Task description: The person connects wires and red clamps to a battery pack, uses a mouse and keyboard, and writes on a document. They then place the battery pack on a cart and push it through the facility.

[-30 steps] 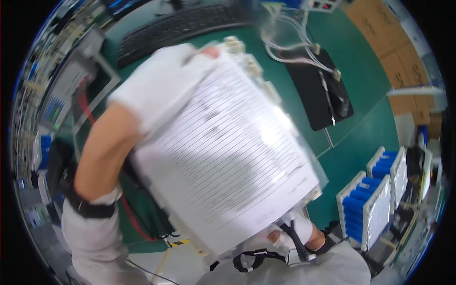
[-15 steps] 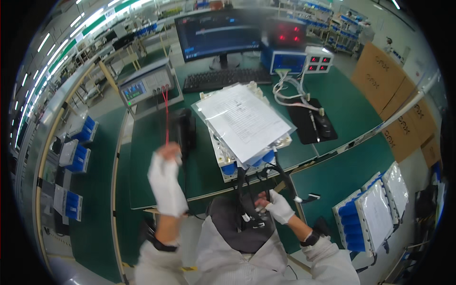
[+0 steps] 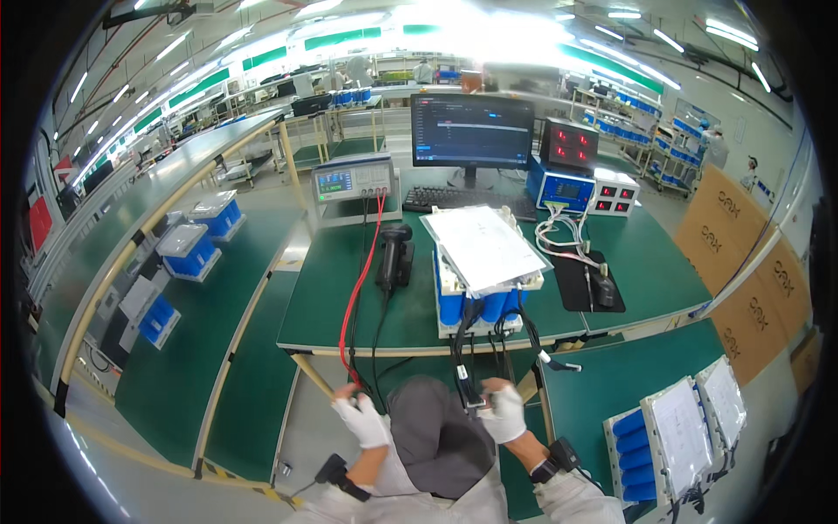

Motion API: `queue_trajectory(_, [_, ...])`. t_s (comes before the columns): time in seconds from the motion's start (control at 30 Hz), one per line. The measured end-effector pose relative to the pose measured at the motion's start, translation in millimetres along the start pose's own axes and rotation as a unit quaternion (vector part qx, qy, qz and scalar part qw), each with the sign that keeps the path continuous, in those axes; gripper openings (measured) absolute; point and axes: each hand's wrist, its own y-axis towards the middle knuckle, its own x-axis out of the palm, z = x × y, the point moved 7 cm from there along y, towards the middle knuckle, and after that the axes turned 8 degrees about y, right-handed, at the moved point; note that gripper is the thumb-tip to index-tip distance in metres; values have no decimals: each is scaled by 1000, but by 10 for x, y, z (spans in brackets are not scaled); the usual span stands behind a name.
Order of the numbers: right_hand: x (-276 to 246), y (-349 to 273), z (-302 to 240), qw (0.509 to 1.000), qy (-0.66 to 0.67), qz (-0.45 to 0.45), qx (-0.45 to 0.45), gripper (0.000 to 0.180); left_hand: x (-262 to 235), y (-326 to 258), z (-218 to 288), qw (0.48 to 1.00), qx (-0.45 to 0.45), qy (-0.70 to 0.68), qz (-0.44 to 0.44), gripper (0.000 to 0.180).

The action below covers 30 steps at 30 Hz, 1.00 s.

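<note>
Green bench (image 3: pixel 349 301) front edge carries a blue-celled battery pack (image 3: pixel 478 301); its black cables (image 3: pixel 464 362) droop down — right hand (image 3: pixel 504 413) pinches their connector (image 3: pixel 472 397), left hand (image 3: pixel 362 419) clasps red lead (image 3: pixel 353 301).

Bare desk (image 3: pixel 332 297) lies left of the scanner (image 3: pixel 393 258); the blue battery pack (image 3: pixel 484 293), its hanging cables (image 3: pixel 476 349) and, seemingly, a red lead (image 3: pixel 356 297) block the front edge.
</note>
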Motion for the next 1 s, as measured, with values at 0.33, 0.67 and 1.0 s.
queue_trajectory(0.33, [730,-389,406,898,57,-309,308,43,257,859,-990,978,-11,178,-113,26])
queue_trajectory(0.67, [791,-512,391,822,306,-307,370,48,131,589,-820,976,-92,28,-195,20])
queue_trajectory(1.0, [1013,-717,542,711,472,-274,443,29,145,232,-377,940,-225,-41,-253,5])
